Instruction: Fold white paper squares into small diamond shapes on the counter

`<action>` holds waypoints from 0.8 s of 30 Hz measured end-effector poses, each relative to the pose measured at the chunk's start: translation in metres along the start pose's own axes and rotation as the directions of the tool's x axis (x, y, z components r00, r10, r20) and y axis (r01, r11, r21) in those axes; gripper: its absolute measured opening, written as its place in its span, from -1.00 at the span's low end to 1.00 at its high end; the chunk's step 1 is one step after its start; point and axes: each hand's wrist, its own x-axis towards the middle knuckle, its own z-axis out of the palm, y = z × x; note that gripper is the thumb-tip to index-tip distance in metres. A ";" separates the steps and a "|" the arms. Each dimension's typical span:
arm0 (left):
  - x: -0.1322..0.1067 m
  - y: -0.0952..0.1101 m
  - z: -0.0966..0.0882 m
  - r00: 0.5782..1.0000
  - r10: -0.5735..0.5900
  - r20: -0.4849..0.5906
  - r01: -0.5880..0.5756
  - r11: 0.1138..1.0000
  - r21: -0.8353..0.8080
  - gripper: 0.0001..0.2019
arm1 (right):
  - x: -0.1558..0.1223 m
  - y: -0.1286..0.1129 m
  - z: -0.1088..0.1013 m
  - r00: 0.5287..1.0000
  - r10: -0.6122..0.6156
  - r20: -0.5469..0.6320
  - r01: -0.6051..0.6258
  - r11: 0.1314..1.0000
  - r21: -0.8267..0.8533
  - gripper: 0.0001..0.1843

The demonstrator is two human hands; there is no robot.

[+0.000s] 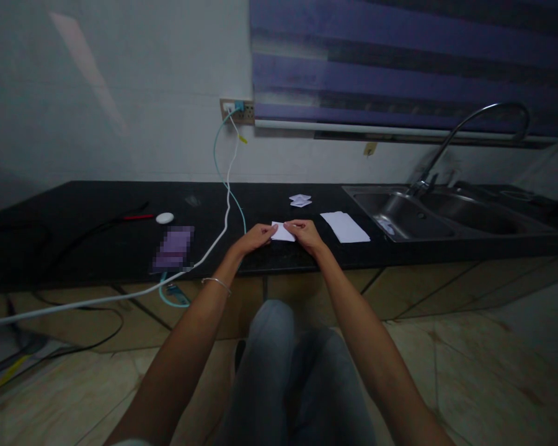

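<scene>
A small white piece of paper (283, 233) is between my two hands, close to the front edge of the black countertop (204, 204). My left hand (258, 236) pinches its left side, thumb on top. On the right side, my right hand (305, 234) grips the paper with the thumb over its upper edge. Just behind lie a few folded white paper pieces (300, 200), overlapping one another. To the right of my right hand rests a stack of white paper sheets (345, 227).
A steel double sink (402, 217) with a tall curved faucet (451, 133) is set at the right. At left lie a blurred purple object (173, 246), a white round object (164, 218) and a red stick-like item (138, 217). A white cable (214, 241) crosses the counter from the wall outlet (246, 112).
</scene>
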 end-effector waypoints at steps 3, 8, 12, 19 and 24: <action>0.001 0.000 0.001 0.999 -0.018 0.031 0.018 1.000 -0.007 -0.40 | 0.001 0.002 -0.001 1.000 0.012 0.018 -0.012 0.999 0.033 -0.59; 0.001 0.000 0.001 0.999 -0.013 0.046 0.009 0.997 0.082 -0.38 | 0.001 0.002 -0.002 0.999 0.004 0.034 -0.006 0.998 0.063 -0.63; 0.000 0.001 0.001 0.998 -0.004 0.069 -0.001 0.997 0.072 -0.38 | 0.002 0.003 -0.002 0.998 0.035 0.053 -0.039 0.995 0.090 -0.60; 0.002 -0.002 0.002 0.995 0.007 0.098 -0.019 0.993 0.119 -0.38 | 0.001 0.002 -0.001 0.996 0.040 0.079 -0.047 0.995 0.088 -0.59; 0.000 -0.002 0.001 0.996 0.050 0.080 -0.060 0.989 0.138 -0.43 | -0.001 -0.004 0.000 0.992 0.039 0.121 -0.051 0.994 0.097 -0.60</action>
